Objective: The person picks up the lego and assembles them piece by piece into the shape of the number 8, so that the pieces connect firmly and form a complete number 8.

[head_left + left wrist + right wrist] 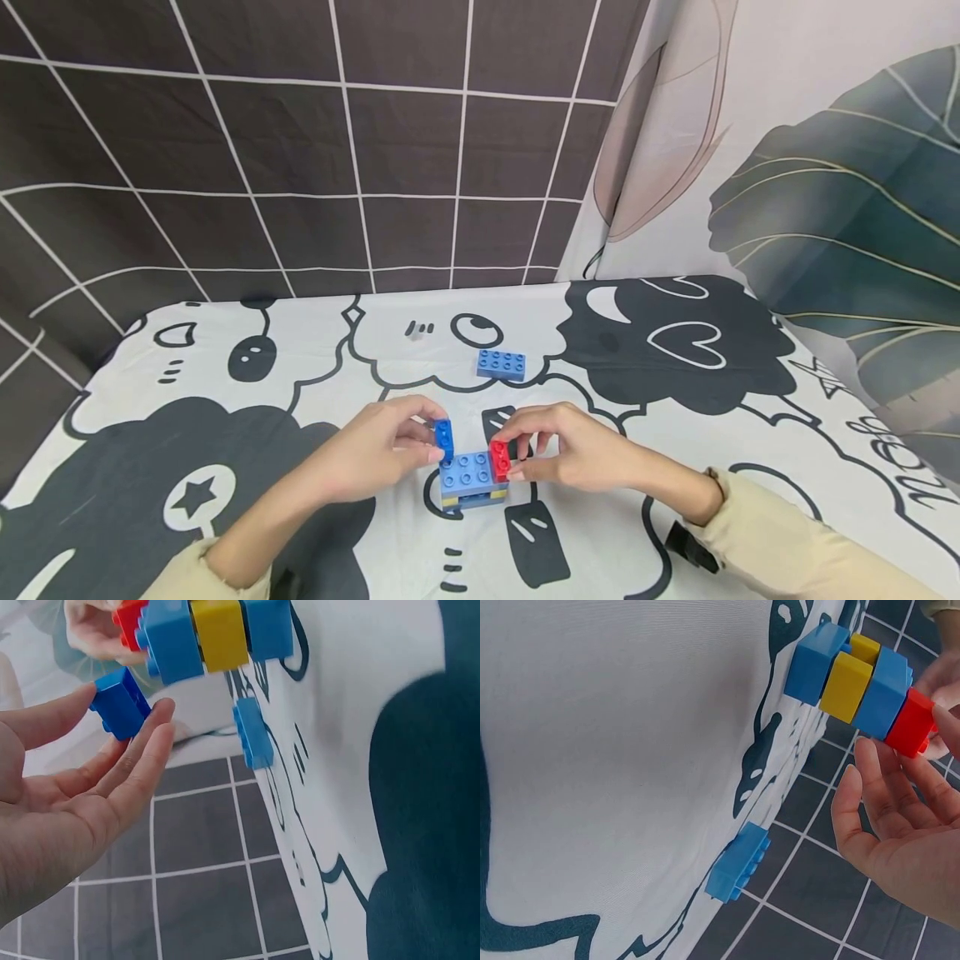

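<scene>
A small stack of building bricks (467,473) stands on the printed cloth: light blue below, yellow bricks (847,686) between, light blue on top. My left hand (381,450) pinches a dark blue brick (122,703) between thumb and fingertips. It is held by the stack's left end, and the left wrist view shows a gap between them. At the right end of the top, my right hand (581,452) pinches a red brick (910,724) between thumb and fingers. The red brick sits against the upper light blue brick; whether it is fully pressed down I cannot tell.
Farther back on the cloth (720,450) lies a loose light blue brick (501,365), studs up. Behind the cloth's far edge hangs a dark fabric with a white grid (405,142). A leaf-patterned curtain (847,208) is at the right.
</scene>
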A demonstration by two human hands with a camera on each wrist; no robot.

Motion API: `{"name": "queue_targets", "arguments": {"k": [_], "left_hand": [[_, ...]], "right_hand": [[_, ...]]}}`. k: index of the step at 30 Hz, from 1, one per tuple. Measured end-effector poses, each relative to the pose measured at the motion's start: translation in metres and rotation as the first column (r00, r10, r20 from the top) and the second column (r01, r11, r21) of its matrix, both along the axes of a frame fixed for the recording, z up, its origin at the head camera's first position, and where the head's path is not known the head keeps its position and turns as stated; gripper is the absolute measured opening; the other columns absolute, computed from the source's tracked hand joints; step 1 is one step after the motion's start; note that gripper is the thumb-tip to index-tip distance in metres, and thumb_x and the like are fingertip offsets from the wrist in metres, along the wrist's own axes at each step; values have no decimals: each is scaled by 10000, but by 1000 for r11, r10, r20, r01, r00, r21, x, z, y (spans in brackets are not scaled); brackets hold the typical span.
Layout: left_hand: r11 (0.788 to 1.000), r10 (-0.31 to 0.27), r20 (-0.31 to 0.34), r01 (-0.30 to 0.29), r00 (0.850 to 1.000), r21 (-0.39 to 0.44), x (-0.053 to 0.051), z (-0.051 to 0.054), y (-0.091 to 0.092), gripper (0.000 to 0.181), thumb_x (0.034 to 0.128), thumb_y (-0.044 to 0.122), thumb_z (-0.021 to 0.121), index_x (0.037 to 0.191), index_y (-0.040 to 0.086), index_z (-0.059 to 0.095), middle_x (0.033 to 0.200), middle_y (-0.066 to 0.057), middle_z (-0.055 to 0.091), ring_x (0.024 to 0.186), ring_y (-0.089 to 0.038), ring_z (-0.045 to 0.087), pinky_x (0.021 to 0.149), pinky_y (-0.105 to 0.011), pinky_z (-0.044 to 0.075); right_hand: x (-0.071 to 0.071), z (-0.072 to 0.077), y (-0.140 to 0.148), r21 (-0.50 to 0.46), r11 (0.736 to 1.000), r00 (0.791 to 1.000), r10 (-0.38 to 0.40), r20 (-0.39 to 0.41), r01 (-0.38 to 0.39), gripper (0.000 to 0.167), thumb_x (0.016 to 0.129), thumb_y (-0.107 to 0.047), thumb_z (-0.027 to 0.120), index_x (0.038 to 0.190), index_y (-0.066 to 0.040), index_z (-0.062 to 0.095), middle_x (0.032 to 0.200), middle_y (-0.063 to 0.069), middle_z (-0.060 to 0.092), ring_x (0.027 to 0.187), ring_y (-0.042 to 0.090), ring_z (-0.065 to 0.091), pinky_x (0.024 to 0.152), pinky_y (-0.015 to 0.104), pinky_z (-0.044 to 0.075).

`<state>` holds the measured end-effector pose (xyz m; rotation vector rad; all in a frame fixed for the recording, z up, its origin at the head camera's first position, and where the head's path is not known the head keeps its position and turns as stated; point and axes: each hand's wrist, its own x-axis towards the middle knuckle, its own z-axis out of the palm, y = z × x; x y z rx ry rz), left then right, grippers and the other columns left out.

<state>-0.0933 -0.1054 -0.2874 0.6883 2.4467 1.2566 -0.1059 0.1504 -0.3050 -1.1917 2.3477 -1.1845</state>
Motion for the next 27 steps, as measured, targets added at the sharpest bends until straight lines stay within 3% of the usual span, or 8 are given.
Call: {"name": "queue_targets", "arguments": {"k": [11, 27], "left_hand": [[998, -44, -51, 42, 998, -44, 13, -2, 2, 307, 822, 138, 679, 1083, 17, 568, 1018, -47, 596, 937, -233, 602, 822, -382, 496], [998, -66, -107, 64, 992, -19, 16, -6, 2, 281, 791, 71, 692, 1048, 24, 590, 1018, -21, 590, 926, -248, 606, 803, -350, 508]], "right_hand": [[-1, -1, 0, 8, 1000, 1000, -3, -1, 3, 270, 768, -38, 695, 1034, -36, 650, 947, -23, 637, 759, 52, 563, 673, 308, 508], [0, 0, 0, 12, 1000, 1000, -13, 13, 13, 266, 771, -46, 696, 1034, -42, 652, 945, -30, 635, 761, 57, 562, 686, 300, 503]]}}
